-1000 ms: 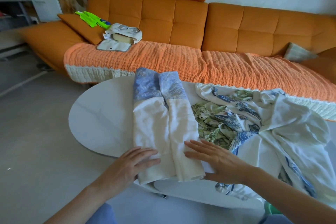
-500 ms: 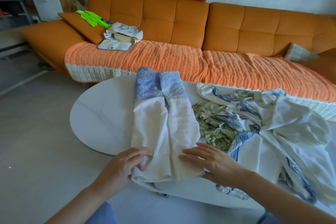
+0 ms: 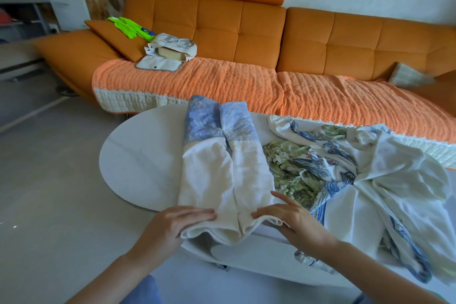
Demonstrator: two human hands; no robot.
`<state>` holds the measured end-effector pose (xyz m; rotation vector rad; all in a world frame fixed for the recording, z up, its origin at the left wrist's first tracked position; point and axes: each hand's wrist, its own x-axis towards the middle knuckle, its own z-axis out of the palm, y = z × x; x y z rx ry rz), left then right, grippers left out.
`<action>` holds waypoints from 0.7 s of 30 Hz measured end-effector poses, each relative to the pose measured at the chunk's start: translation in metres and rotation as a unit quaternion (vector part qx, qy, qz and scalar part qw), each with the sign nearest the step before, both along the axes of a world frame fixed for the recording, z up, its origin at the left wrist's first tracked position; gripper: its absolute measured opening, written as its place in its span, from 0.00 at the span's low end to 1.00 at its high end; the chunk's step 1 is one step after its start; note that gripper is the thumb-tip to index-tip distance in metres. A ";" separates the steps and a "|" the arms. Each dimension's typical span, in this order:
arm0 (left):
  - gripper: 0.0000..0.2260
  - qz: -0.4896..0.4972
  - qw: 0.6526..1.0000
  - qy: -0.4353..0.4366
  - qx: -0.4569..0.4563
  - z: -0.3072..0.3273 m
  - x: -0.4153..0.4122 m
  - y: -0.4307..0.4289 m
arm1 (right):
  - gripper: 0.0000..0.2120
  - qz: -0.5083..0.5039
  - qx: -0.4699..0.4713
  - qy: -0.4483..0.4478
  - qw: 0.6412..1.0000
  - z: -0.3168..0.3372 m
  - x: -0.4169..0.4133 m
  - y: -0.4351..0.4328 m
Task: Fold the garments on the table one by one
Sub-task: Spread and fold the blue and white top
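Note:
A white garment with blue ends (image 3: 222, 168) lies folded lengthwise on the oval white table (image 3: 138, 163), its blue ends pointing toward the sofa. My left hand (image 3: 170, 227) grips the near left corner of the white garment, with the thumb under the hem. My right hand (image 3: 293, 222) holds the near right corner, fingers over the cloth. The near hem is lifted slightly off the table edge. To the right, a heap of white, green and blue patterned garments (image 3: 345, 175) lies crumpled on the table.
An orange sofa (image 3: 246, 32) with an orange knitted throw (image 3: 222, 86) stands right behind the table. On the sofa lie a green item (image 3: 128, 26) and a white bag (image 3: 170, 53). Grey floor opens to the left.
Both hands slid back to the near hem and went from lying flat on the garment to gripping its two near corners, lifting that edge a little.

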<state>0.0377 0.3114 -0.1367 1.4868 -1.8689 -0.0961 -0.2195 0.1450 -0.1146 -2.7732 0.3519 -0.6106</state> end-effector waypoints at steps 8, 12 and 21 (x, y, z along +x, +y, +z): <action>0.31 0.121 0.946 0.295 0.052 0.049 -0.004 -0.009 | 0.21 -0.112 0.404 -0.073 0.905 0.061 0.019 0.008; 0.09 0.128 0.911 0.363 0.148 0.076 0.009 -0.037 | 0.13 -0.140 0.512 -0.068 0.845 0.078 0.044 -0.013; 0.13 0.317 0.904 0.235 0.165 0.040 0.030 -0.106 | 0.14 -0.341 0.213 0.070 0.913 0.030 0.095 -0.066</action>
